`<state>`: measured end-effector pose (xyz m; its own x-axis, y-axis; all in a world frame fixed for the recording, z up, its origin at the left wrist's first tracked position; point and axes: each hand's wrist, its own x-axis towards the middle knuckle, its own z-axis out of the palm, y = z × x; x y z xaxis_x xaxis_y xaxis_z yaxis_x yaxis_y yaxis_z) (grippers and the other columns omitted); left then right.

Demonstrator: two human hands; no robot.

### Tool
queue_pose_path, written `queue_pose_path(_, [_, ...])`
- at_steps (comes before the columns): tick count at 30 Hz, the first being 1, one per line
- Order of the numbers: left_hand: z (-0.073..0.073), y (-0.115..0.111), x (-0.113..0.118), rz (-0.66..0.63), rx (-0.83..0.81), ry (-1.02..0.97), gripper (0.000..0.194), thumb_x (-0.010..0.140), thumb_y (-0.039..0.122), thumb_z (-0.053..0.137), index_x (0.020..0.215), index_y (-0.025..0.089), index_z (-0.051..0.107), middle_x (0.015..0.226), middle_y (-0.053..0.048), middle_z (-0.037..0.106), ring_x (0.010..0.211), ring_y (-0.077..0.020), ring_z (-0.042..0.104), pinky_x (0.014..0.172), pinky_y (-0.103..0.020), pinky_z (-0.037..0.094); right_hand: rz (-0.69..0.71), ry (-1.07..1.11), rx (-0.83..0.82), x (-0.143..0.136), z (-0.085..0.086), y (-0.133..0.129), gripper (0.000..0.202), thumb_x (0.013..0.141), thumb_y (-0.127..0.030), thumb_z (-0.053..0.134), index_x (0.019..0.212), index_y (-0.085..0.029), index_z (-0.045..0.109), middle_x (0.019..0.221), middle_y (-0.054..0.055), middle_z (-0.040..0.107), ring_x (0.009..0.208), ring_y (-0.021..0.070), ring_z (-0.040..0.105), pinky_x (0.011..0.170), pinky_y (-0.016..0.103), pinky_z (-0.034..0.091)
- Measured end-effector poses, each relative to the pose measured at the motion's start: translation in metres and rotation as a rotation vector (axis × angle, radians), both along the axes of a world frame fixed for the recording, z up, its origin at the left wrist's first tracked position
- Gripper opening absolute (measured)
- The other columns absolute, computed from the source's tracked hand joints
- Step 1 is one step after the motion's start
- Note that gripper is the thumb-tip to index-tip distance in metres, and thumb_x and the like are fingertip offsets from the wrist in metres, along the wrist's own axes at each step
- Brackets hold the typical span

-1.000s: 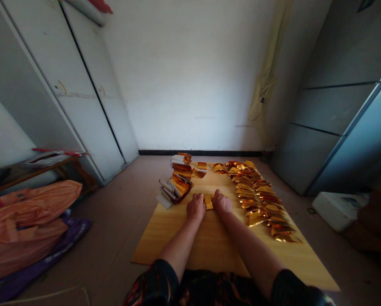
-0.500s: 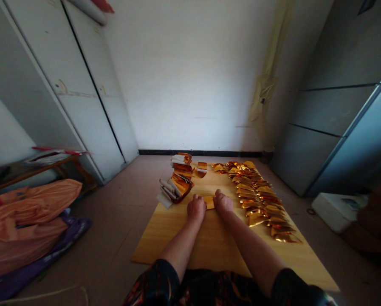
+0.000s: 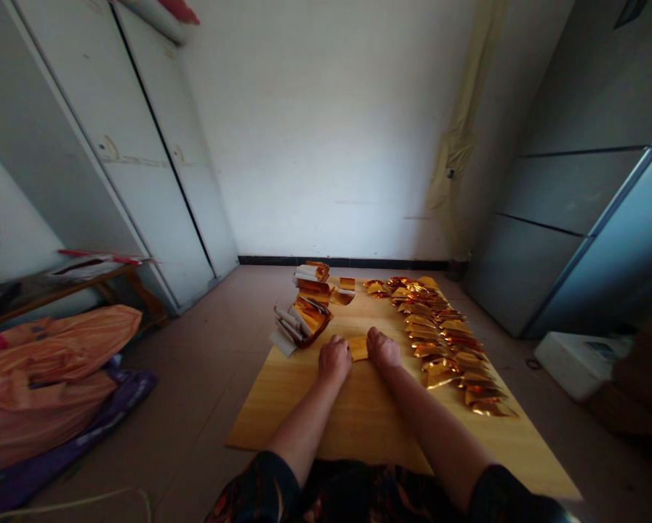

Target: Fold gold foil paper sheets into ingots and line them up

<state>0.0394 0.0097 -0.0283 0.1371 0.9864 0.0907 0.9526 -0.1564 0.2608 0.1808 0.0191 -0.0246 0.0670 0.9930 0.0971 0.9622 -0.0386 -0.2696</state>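
Note:
A small sheet of gold foil paper [image 3: 359, 349] lies on the wooden board between my two hands. My left hand [image 3: 335, 356] is closed on its left edge, fingers curled. At the opposite edge my right hand [image 3: 383, 350] pinches the same sheet. Rows of folded gold paper pieces [image 3: 421, 330] cover the right side of the board, close to my right hand. Left of my left hand sits a stack of loose gold and white sheets [image 3: 304, 319], fanned out in what looks like a brown-rimmed holder. Fingertip details are too small to make out.
The wooden board [image 3: 282, 407] rests low above the tiled floor [image 3: 195, 370]. A grey cabinet [image 3: 156, 181] stands left, a grey refrigerator [image 3: 565, 189] right, with a white box [image 3: 573, 363] beside it. Orange plastic bags [image 3: 58, 370] lie at the lower left.
Both hands stay on the gold sheet; the left has shifted very slightly left and the right slightly right and down. The view has moved a little. The piles look unchanged.

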Motion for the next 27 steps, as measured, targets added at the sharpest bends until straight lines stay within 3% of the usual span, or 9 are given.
queue_pose_path(12, [-0.005, -0.007, 0.005, -0.029, 0.058, 0.027, 0.029, 0.089, 0.018, 0.039, 0.101, 0.018, 0.065, 0.106, -0.01, 0.06, 0.097, -0.0208, 0.055, 0.087, -0.033, 0.038, 0.112, -0.092, 0.034, 0.001, -0.009, 0.0, 0.02, 0.091, -0.017, 0.038, 0.095, -0.017, 0.058, 0.091, 0.011, 0.064, 0.078, 0.0178, 0.062, 0.065, 0.025, 0.041])
queue_pose_path(20, [-0.009, -0.01, 0.002, -0.055, 0.098, 0.087, 0.033, 0.089, 0.017, 0.037, 0.108, 0.025, 0.062, 0.138, -0.005, 0.046, 0.115, -0.0263, 0.043, 0.09, -0.044, 0.035, 0.11, -0.131, 0.0, 0.003, -0.008, 0.001, 0.019, 0.091, -0.02, 0.04, 0.097, -0.018, 0.058, 0.093, 0.01, 0.065, 0.081, 0.017, 0.062, 0.065, 0.024, 0.041])
queue_pose_path(27, [-0.011, -0.013, 0.002, -0.054, 0.127, 0.137, 0.034, 0.091, 0.016, 0.033, 0.111, 0.025, 0.06, 0.122, -0.007, 0.058, 0.107, -0.0227, 0.047, 0.089, -0.042, 0.033, 0.059, -0.133, -0.073, 0.002, -0.003, 0.006, 0.025, 0.095, -0.026, 0.035, 0.103, -0.019, 0.057, 0.097, 0.011, 0.066, 0.08, 0.0171, 0.065, 0.065, 0.024, 0.043])
